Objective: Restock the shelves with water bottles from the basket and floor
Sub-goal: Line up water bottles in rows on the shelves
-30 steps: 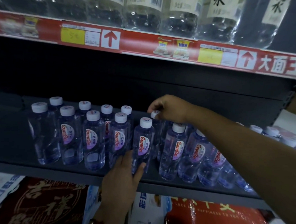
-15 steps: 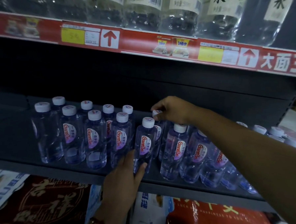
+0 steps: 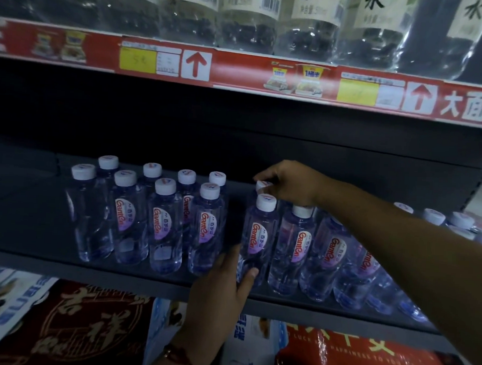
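Two hands at work on small water bottles along the front edge of a dark shelf (image 3: 21,257). Nearest, the left hand (image 3: 217,290), reaching up from below the shelf edge, palm toward the bottles, red string on the wrist. Thumb and fingers wrapped round the low part of one front bottle (image 3: 256,239), standing straight up with a white cap and a pink label. Just left of it, a gap, then a bunch of bottles (image 3: 162,225) in two rows, all upright. Just right of it, more bottles (image 3: 325,253) in a row, partly hidden under the right arm. Farther back, the right hand (image 3: 290,182), arm stretched in from the right side, wrist bent down, fingers curled and pinching the cap of a back bottle (image 3: 263,185) right behind the held one. Above, a red price strip (image 3: 240,68) with bigger bottles (image 3: 248,18) on top. Below the shelf edge, red and white packs (image 3: 73,321).
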{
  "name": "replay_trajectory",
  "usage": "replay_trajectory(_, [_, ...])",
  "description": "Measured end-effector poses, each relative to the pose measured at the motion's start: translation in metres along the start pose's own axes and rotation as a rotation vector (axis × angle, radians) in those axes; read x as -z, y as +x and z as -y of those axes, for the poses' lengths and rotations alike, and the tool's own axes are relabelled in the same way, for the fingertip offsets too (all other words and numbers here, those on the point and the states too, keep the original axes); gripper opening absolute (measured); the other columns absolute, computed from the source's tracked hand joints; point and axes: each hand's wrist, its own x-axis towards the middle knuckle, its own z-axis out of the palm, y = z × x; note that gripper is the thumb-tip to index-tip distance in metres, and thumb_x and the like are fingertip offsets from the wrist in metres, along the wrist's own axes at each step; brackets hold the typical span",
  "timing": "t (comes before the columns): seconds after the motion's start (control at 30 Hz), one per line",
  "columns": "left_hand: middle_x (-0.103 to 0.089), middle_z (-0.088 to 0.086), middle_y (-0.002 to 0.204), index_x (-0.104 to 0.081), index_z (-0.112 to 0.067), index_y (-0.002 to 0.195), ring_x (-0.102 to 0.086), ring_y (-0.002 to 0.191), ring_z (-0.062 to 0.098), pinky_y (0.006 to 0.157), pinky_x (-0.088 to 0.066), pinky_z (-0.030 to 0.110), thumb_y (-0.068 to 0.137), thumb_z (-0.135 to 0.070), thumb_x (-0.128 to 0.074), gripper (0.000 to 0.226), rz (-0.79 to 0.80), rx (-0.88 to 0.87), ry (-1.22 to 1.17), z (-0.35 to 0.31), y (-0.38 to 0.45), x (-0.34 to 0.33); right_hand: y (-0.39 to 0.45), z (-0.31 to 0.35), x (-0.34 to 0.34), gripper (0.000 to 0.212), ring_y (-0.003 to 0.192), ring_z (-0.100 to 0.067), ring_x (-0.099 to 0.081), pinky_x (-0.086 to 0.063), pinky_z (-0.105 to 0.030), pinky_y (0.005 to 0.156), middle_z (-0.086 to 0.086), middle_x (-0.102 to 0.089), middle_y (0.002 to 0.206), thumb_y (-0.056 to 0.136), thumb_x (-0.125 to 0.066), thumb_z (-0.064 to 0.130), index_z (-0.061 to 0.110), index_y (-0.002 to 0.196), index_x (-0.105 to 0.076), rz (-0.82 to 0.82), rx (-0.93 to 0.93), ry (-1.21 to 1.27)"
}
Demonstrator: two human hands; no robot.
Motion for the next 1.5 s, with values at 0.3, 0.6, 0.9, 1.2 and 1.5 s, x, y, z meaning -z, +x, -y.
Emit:
replay_trajectory(0.3, [-0.056, -0.012, 0.134, -0.048, -0.039, 0.137, -0.061, 0.109, 0.009, 0.088, -0.052, 0.028, 0.097, -0.064, -0.038, 0.048, -0.173, 0.127, -0.027, 0.022, -0.019, 0.025, 0.012, 0.027, 0.009, 0.030, 0.096, -0.009, -0.062, -0.045, -0.022, 0.087, 0.001, -0.072, 0.108, 0.096, -0.061, 0.036, 0.018, 0.118, -0.072, -0.115, -0.070, 0.170])
replay_trajectory(0.6, [-0.061, -0.003, 0.137, -0.035, -0.029, 0.150, -0.062, 0.117, 0.016, 0.089, -0.055, 0.031, 0.089, -0.075, -0.041, 0.077, -0.184, 0.245, 0.145, 0.039, -0.003, 0.037, 0.055, 0.068, -0.020, 0.044, 0.093, -0.021, -0.065, -0.051, -0.030, 0.080, -0.007, -0.073, 0.100, 0.090, -0.064, 0.050, 0.008, 0.098, -0.075, -0.008, -0.108, -0.007])
replay_trajectory(0.9, [-0.064, -0.002, 0.126, -0.038, -0.025, 0.147, -0.064, 0.110, 0.017, 0.082, -0.054, 0.032, 0.101, -0.061, -0.033, 0.058, -0.172, 0.207, 0.273, 0.037, 0.003, 0.041, 0.045, 0.057, -0.004, 0.027, 0.088, -0.012, -0.064, -0.049, -0.028, 0.084, 0.002, -0.071, 0.108, 0.094, -0.064, 0.024, 0.015, 0.119, -0.071, 0.127, -0.019, -0.037])
replay_trajectory(1.2, [-0.065, -0.003, 0.128, -0.034, -0.028, 0.151, -0.065, 0.109, 0.015, 0.080, -0.051, 0.028, 0.102, -0.059, -0.034, 0.058, -0.165, 0.199, 0.222, 0.036, 0.001, 0.041, 0.044, 0.057, -0.012, 0.032, 0.108, -0.018, -0.064, -0.049, -0.028, 0.093, -0.002, -0.069, 0.121, 0.091, -0.067, 0.024, 0.012, 0.121, -0.069, 0.054, 0.012, -0.046])
replay_trajectory(1.5, [-0.069, 0.000, 0.121, -0.034, -0.029, 0.149, -0.067, 0.105, 0.017, 0.080, -0.054, 0.031, 0.099, -0.065, -0.034, 0.062, -0.132, 0.184, 0.187, 0.039, 0.003, 0.035, 0.044, 0.052, -0.011, 0.022, 0.086, -0.010, -0.061, -0.043, -0.023, 0.076, 0.000, -0.073, 0.108, 0.094, -0.064, 0.025, 0.012, 0.107, -0.075, 0.045, 0.020, -0.080])
